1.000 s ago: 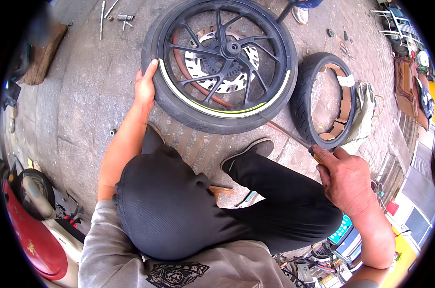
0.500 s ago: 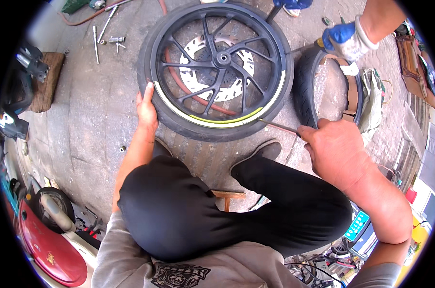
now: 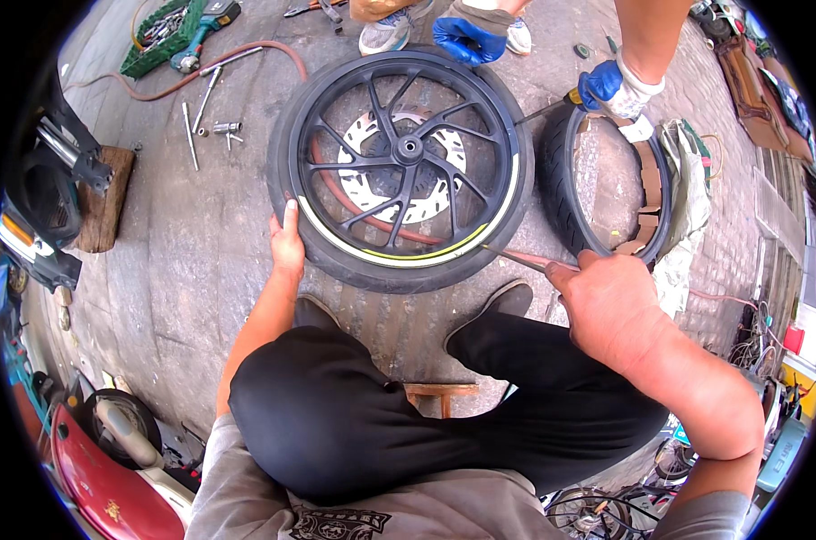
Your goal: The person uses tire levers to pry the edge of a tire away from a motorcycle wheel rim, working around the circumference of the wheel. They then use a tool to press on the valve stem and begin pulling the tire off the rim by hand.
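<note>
A black spoked wheel point(image 3: 408, 147) with pale and yellow rim tape, a tire and a slotted brake disc point(image 3: 354, 144) is held above a red hose on the ground. My left hand point(image 3: 286, 238) grips the tire's left edge, thumb on top. My right hand point(image 3: 615, 306) is closed on a long metal lever point(image 3: 516, 256), its far end at the rim's lower right; its handle is hidden. A co-worker's blue-gloved hand point(image 3: 471, 36) is at the tire's top; the other point(image 3: 615, 90) holds a yellow-handled lever point(image 3: 543, 108) against the wheel's right side.
A spare tire point(image 3: 565, 198) lies beside a pale sack point(image 3: 682, 198). Sockets and bars point(image 3: 192, 135), a green crate point(image 3: 165, 45) and a drill point(image 3: 214, 18) sit upper left. Scooter parts and a wooden block point(image 3: 106, 207) stand left, a red scooter point(image 3: 93, 477) lower left, a wooden stool point(image 3: 448, 391) below.
The co-worker's gloved hands and lever have come in at the wheel. The view has shifted, putting the wheel lower in the picture. My hands stay on the tire and lever.
</note>
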